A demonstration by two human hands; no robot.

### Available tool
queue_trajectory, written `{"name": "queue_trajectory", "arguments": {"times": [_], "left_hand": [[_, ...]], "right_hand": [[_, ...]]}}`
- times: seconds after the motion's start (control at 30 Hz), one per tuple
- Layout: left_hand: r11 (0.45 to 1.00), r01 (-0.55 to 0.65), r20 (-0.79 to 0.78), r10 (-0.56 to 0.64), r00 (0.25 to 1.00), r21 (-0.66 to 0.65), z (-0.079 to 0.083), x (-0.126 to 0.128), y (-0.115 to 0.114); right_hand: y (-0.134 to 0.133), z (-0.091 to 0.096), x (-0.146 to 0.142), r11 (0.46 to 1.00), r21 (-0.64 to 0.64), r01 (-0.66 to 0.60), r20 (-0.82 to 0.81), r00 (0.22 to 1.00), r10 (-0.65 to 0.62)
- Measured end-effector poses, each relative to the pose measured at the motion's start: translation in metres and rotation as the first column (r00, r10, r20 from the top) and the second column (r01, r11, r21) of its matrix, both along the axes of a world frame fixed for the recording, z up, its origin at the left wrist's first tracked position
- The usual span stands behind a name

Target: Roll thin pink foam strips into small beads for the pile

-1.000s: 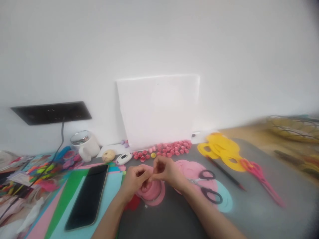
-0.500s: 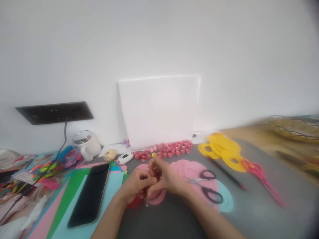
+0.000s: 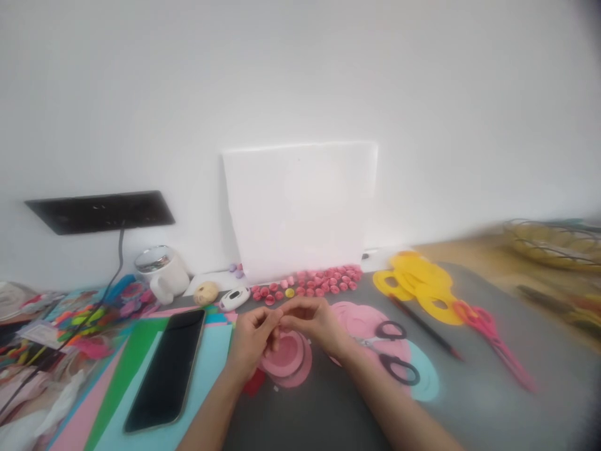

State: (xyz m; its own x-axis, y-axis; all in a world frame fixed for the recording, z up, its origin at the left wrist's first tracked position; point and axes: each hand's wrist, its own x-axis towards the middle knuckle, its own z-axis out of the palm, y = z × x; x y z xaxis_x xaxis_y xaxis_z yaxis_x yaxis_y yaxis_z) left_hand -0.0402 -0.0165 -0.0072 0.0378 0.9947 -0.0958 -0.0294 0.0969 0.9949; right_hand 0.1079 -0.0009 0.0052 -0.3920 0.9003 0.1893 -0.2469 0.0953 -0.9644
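My left hand (image 3: 251,341) and my right hand (image 3: 312,324) meet fingertip to fingertip just above a pink paper spiral (image 3: 287,363) lying on the grey mat (image 3: 469,401). Both hands are pinched together on a small pink piece of that paper; its shape is hidden by the fingers. A row of small rolled pink paper roses (image 3: 312,284) lies behind the hands, at the foot of a white board (image 3: 300,207) leaning on the wall.
A black phone (image 3: 166,366) rests on coloured paper sheets (image 3: 122,382) at the left. Black-handled scissors (image 3: 392,351) lie on pink circles (image 3: 361,322) at the right, beyond them yellow cut-outs (image 3: 420,279), a pencil (image 3: 425,326) and pink scissors (image 3: 493,338). A white mug (image 3: 162,272) stands by the wall.
Both hands lifted slightly from the pink spiral and drew their fingertips together in a pinch; half a second ago they were lower and more overlapped.
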Motion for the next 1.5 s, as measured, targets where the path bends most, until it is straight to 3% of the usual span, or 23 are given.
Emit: {"name": "queue_trajectory", "arguments": {"times": [0.13, 0.23, 0.33, 0.43, 0.47, 0.53, 0.63, 0.73, 1.03, 1.27, 1.5], "left_hand": [[0.997, 0.074, 0.062, -0.075, 0.995, 0.021, 0.003, -0.001, 0.000], [0.989, 0.144, 0.099, -0.146, 0.984, 0.029, 0.009, -0.001, -0.001], [0.984, 0.179, 0.166, -0.180, 0.970, 0.018, 0.012, 0.000, -0.003], [0.987, 0.161, 0.183, -0.162, 0.970, 0.018, 0.010, 0.002, -0.002], [0.990, 0.136, 0.161, -0.138, 0.977, 0.025, 0.008, 0.002, -0.002], [0.996, 0.077, 0.090, -0.081, 0.993, 0.051, 0.004, 0.002, 0.000], [0.993, 0.025, -0.012, -0.023, 1.000, 0.112, 0.000, -0.001, 0.002], [0.984, 0.015, -0.089, 0.001, 0.996, 0.177, -0.001, -0.002, 0.002], [0.981, -0.040, -0.053, 0.051, 0.997, 0.188, -0.004, -0.002, 0.002], [0.980, -0.109, -0.003, 0.111, 0.994, 0.168, 0.001, 0.001, 0.002], [0.981, -0.058, -0.005, 0.060, 0.998, 0.183, 0.000, 0.001, 0.001]], "right_hand": [[0.005, -0.012, -0.002, 0.965, 0.206, 0.162, 0.067, 0.982, -0.179], [0.009, -0.024, -0.003, 0.848, 0.430, 0.310, 0.083, 0.922, -0.379], [0.009, -0.030, -0.005, 0.711, 0.591, 0.380, 0.073, 0.853, -0.516], [0.007, -0.029, -0.006, 0.640, 0.658, 0.396, 0.053, 0.824, -0.564], [0.006, -0.027, -0.007, 0.646, 0.647, 0.405, 0.045, 0.825, -0.563], [0.004, -0.023, -0.007, 0.713, 0.545, 0.440, 0.030, 0.840, -0.541], [0.003, -0.018, -0.005, 0.855, 0.229, 0.465, 0.003, 0.878, -0.478], [0.006, -0.017, -0.004, 0.908, -0.011, 0.419, -0.058, 0.906, -0.419], [0.012, -0.023, -0.001, 0.916, -0.202, 0.346, -0.161, 0.911, -0.379], [0.010, -0.019, 0.001, 0.914, -0.235, 0.330, -0.153, 0.916, -0.370], [0.009, -0.018, 0.001, 0.912, -0.243, 0.331, -0.142, 0.918, -0.371]]}}
